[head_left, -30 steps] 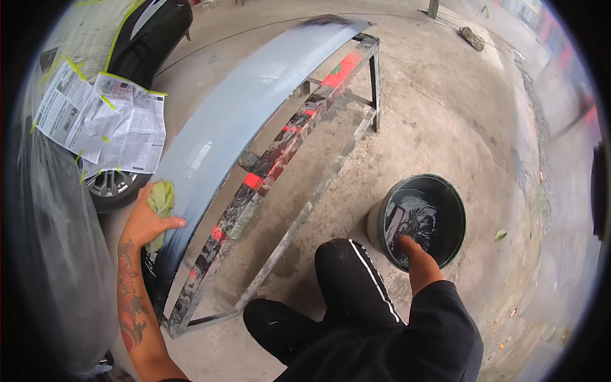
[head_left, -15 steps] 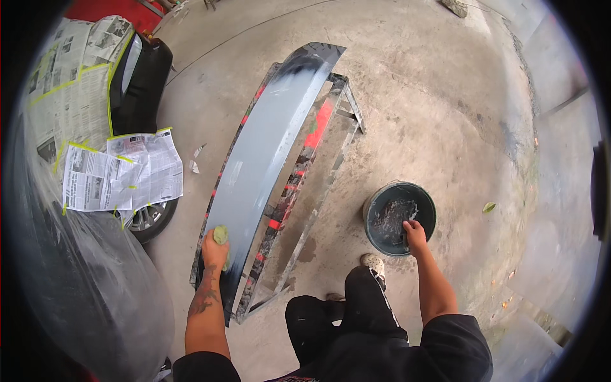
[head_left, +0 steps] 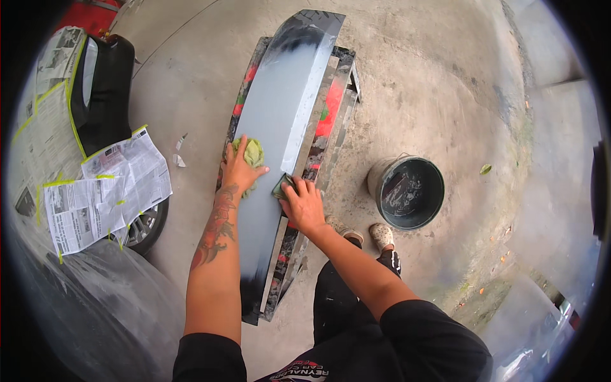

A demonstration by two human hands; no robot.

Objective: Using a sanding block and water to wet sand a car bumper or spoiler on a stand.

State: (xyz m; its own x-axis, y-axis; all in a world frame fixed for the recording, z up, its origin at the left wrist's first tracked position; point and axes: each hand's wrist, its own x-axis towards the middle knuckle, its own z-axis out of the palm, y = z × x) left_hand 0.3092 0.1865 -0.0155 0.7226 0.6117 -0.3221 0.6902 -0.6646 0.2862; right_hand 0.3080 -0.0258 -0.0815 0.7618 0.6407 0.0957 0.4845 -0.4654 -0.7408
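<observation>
A long grey car body panel [head_left: 273, 121] with blackened ends lies lengthwise on a metal stand [head_left: 331, 105]. On its left side, my left hand [head_left: 238, 169] presses down a crumpled yellow-green cloth [head_left: 253, 153], thumb and fingers around it. My right hand [head_left: 304, 207] is at the panel's right edge, fingers closed on a small dark sheet [head_left: 280, 187] that looks like folded sandpaper, held against the surface. Most of that sheet is hidden under the fingers. Right of the panel, a dark bucket [head_left: 434, 170] holds water with something unclear in it.
At the left stands a car part-masked with newspaper [head_left: 108, 194] and yellow tape, its wheel [head_left: 149, 226] showing below. Clear plastic sheeting [head_left: 121, 305] drapes beside my left arm. My feet in clogs [head_left: 382, 237] stand between stand and bucket on the concrete floor.
My right hand has left the bucket and come to the panel's right edge with the dark sheet. My left hand and the cloth have moved farther up the panel. The view has shifted.
</observation>
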